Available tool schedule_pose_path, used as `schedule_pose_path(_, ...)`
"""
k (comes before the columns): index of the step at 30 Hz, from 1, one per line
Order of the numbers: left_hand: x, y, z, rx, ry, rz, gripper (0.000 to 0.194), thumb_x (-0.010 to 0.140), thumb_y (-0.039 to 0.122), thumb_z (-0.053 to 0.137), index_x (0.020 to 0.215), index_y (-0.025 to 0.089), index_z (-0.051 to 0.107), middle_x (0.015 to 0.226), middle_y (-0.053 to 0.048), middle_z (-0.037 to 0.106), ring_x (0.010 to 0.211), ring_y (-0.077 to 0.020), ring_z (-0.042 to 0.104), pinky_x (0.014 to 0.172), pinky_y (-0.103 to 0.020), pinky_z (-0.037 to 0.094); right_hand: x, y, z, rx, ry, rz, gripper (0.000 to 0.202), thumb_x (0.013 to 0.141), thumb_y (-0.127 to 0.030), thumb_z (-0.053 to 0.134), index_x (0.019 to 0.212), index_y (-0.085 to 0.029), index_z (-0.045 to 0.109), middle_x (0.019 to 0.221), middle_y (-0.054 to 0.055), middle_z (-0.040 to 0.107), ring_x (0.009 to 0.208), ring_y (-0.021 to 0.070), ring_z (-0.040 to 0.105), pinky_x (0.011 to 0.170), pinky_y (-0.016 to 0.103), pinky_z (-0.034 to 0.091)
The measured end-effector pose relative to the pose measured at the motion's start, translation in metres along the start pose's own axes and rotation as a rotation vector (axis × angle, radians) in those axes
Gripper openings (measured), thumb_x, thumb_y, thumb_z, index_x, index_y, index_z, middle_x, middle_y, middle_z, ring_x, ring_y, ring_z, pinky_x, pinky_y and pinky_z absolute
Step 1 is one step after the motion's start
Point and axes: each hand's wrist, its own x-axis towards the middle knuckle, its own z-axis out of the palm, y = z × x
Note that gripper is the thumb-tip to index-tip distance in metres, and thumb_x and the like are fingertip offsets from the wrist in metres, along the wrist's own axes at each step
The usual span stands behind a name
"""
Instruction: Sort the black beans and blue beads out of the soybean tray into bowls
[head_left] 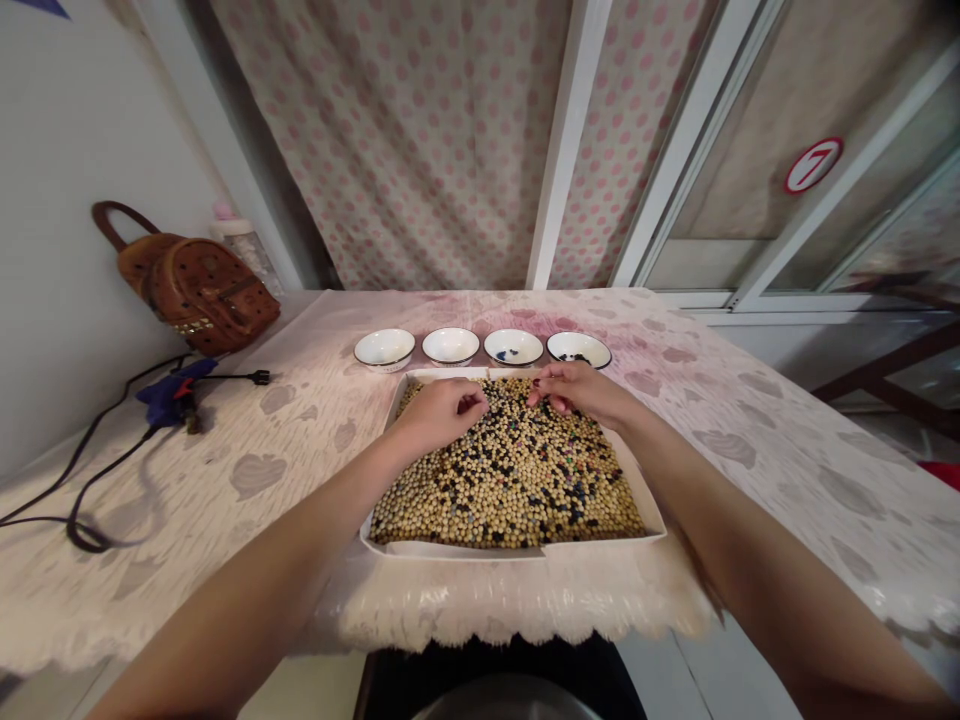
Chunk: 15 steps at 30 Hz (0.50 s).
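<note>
A shallow white box point(600, 548) full of yellow, black and a few coloured beads point(510, 470) lies at the front of the table. Over its back left part is my left hand point(450, 410), fingers curled together; whatever they hold is too small to name. My right hand point(574, 390) is over the back right edge, thumb and fingertips pinched, their contents not discernible. Behind the box stand several white bowls in a row: the third from the left point(514, 345) has a few dark blue pieces, and the rightmost point(579, 347) has black ones.
A brown backpack point(214, 290) and a bottle point(247, 245) stand at the back left. Nearer lies a blue glue gun point(172, 395) with its black cord point(82, 530). The table edge point(480, 635) has a scalloped cloth border.
</note>
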Motion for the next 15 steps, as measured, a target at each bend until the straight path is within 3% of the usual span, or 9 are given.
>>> schedule_pose_path(3,0.000,0.000,0.000,-0.003,0.001,-0.004,0.016,0.089,0.027,0.057,0.086,0.019,0.070,0.079,-0.003,0.071,0.066,-0.0134,0.057,0.059,-0.026,0.039,0.001,0.000,-0.001,0.001,0.018,-0.004,0.023,0.080,-0.042,0.061,0.075,-0.020,0.054,0.089,0.009,0.076,0.047,0.0081,0.044,0.043,0.023,0.033)
schedule_pose_path(5,0.000,-0.001,0.000,-0.005,0.002,-0.004,0.016,0.089,0.027,0.057,0.086,0.019,0.070,0.079,-0.002,0.071,0.066,-0.0135,0.058,0.060,-0.025,0.039,0.003,0.002,-0.006,-0.026,0.101,-0.058,0.023,0.080,-0.042,0.060,0.077,-0.020,0.054,0.087,0.009,0.075,0.048,0.0085,0.046,0.045,0.023,0.036)
schedule_pose_path(11,-0.001,0.001,0.000,-0.002,0.003,-0.002,0.016,0.089,0.026,0.057,0.086,0.019,0.070,0.080,-0.002,0.071,0.067,-0.0141,0.059,0.060,-0.026,0.040,0.012,0.023,-0.052,-0.363,0.675,-0.204,0.013,0.079,-0.032,0.058,0.082,-0.019,0.058,0.076,0.006,0.072,0.050,0.0129,0.054,0.052,0.027,0.043)
schedule_pose_path(15,-0.001,0.003,-0.001,-0.006,0.002,-0.010,0.015,0.089,0.026,0.057,0.085,0.020,0.070,0.079,-0.001,0.071,0.067,-0.0138,0.059,0.060,-0.025,0.040,0.013,0.042,-0.082,-0.694,0.793,-0.103,0.013,0.077,-0.029,0.059,0.078,-0.019,0.065,0.077,0.007,0.072,0.064,0.0184,0.061,0.060,0.029,0.044)
